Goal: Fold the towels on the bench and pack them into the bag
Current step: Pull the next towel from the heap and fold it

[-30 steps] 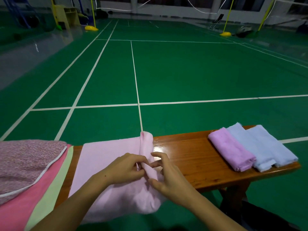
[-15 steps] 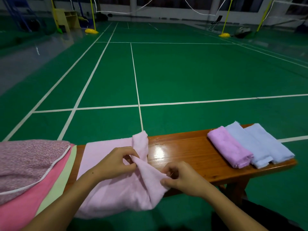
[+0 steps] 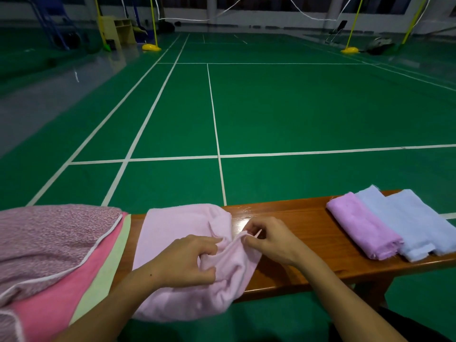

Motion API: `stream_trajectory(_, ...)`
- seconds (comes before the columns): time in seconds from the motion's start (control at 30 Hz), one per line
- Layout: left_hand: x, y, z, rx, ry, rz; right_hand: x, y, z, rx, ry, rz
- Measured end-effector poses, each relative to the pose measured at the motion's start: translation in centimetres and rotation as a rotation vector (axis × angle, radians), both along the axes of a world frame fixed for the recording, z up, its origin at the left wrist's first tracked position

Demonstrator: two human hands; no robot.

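A pale pink towel (image 3: 177, 233) lies across the wooden surface (image 3: 296, 245), left of centre, its near portion hanging over the front edge. Its right side is bunched and creased where both hands work it.

The left hand (image 3: 187, 261) rests on the towel with fingers curled, gripping a gathered fold of the cloth between thumb and fingers. The right hand (image 3: 270, 239) sits just beside it at the towel's right edge, fingers curled, pinching a thin raised ridge of the fabric between thumb and forefinger. The two hands are close together, with the pinched ridge running between them.

At the right end of the surface lie folded towels, side by side and touching: a purple towel (image 3: 362, 229) nearest the hands and a light blue towel (image 3: 404, 223) overlapping beyond it. Whether the blue cloth is one piece or two cannot be told.

At the left end, a stack of fabric covers the surface: a speckled pink cloth with white piping (image 3: 47, 243) on top, a plain pink layer (image 3: 54, 307) under it, and a pale green layer (image 3: 108, 270) lowest, its edge just beside the pale pink towel.

Beyond the surface is a green court floor (image 3: 296, 107) with white lines. Yellow net posts (image 3: 153, 23) stand at the far end.
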State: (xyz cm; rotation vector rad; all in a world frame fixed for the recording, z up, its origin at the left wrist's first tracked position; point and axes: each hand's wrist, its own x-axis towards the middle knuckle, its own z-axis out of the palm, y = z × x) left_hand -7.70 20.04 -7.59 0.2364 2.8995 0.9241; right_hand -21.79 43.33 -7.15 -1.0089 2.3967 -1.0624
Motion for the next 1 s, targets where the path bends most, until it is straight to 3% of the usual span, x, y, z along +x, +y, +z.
stream_trajectory(0.2,0.6,-0.1,-0.6,-0.248,-0.055,-0.005,-0.5,-3.3,-1.3,0.138,0.221,0.102)
stream_trajectory(0.43,1.2,-0.1,0.3,-0.383,-0.092,-0.051,-1.2,-5.8,-3.0,0.103,0.131,0.267)
stream_trajectory(0.63,1.7,-1.2,0.4,-0.338,-0.063,-0.029,-0.7,-6.0,-2.0,0.026,0.082,0.218)
stream_trajectory(0.77,1.9,-3.1,1.5,-0.231,0.056,0.036,-0.9,-4.8,-0.4,-0.061,0.074,0.136)
stream_trajectory(1.0,2.2,-6.5,4.1,-0.328,0.351,0.255,-0.1,-2.5,3.8,-0.317,0.167,-0.026)
